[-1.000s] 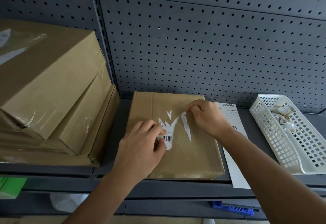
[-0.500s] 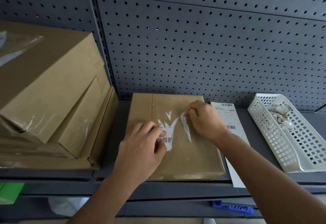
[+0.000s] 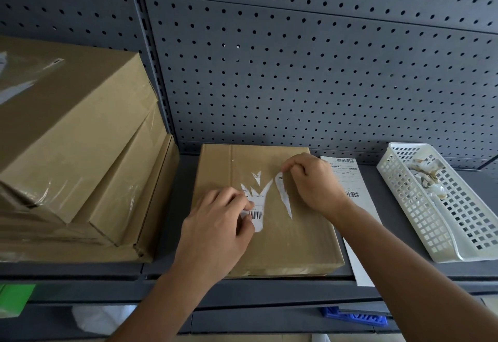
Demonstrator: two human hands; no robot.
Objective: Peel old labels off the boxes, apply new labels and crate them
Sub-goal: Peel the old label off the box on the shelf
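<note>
Only the head view to go on. The box (image 3: 304,239) is lying flat in the middle of the grey shelf (image 3: 186,207), and the old label on its top is sitting there in torn bits. The left hand (image 3: 215,228) is curling thumb and fingers onto the barcode scrap (image 3: 257,216), pinching at its edge as far as I can see. The right hand (image 3: 312,182) is pinching the top end of the white strip (image 3: 284,198), fingertips squeezed together.

Honestly, for this step I'd be pulling low and slow, nearly flat along the cardboard, with the other hand pressing the box down. Slivers this thin are probably going to tear again if yanked upward. Starting from a wide end looks smarter than a pointy tip.

Around it, a new label sheet (image 3: 350,177) is lying just beside the box on the right, partly hidden by the forearm. A white basket (image 3: 444,220) further right is holding crumpled peelings (image 3: 428,177). A stack of boxes (image 3: 80,139) is leaning at the left, and grey pegboard (image 3: 296,72) is backing the shelf. I'm not spotting a crate.
</note>
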